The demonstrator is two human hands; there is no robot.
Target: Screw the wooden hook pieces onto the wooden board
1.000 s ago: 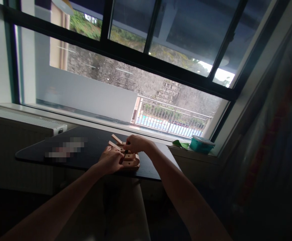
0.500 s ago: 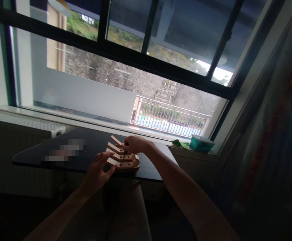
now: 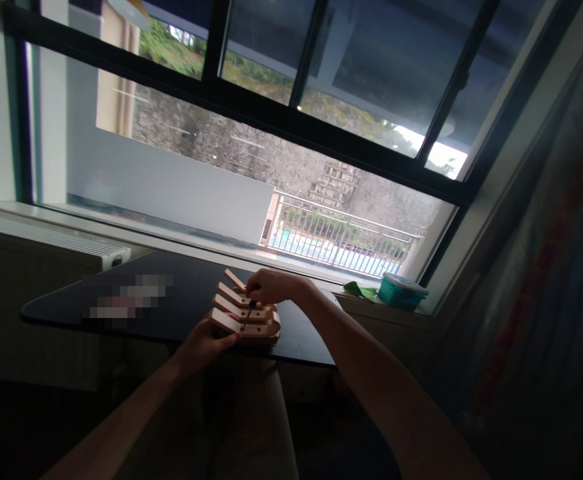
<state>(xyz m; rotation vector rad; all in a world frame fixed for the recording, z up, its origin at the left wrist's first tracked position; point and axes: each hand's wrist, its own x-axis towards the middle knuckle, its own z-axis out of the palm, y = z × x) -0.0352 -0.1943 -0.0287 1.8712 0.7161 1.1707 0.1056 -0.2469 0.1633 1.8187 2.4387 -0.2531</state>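
A light wooden rack [image 3: 261, 329], built of several bent slats with small dark holes, sits at the front edge of the black table. My left hand [image 3: 202, 345] grips its near left corner; the thumb lies along the front and the other fingers are partly hidden behind the raised slat ends. Above the rack, my right hand [image 3: 274, 285] is closed around a screwdriver [image 3: 247, 316]. The dark shaft slants down and left, its tip at the nearest slat, close to the bend. Whether the tip sits in a screw is too small to tell.
The black tabletop [image 3: 171, 270] reaches back to the window sill, with a blurred patch [image 3: 126, 300] on its left. A teal box [image 3: 401, 293] with a pale lid and a green leaf-shaped thing [image 3: 359, 291] lie on the sill. A radiator [image 3: 46, 245] stands at left.
My left hand has moved from spread fingers over the slats to a grip on the rack's near left corner. The screwdriver stays at the nearest slat.
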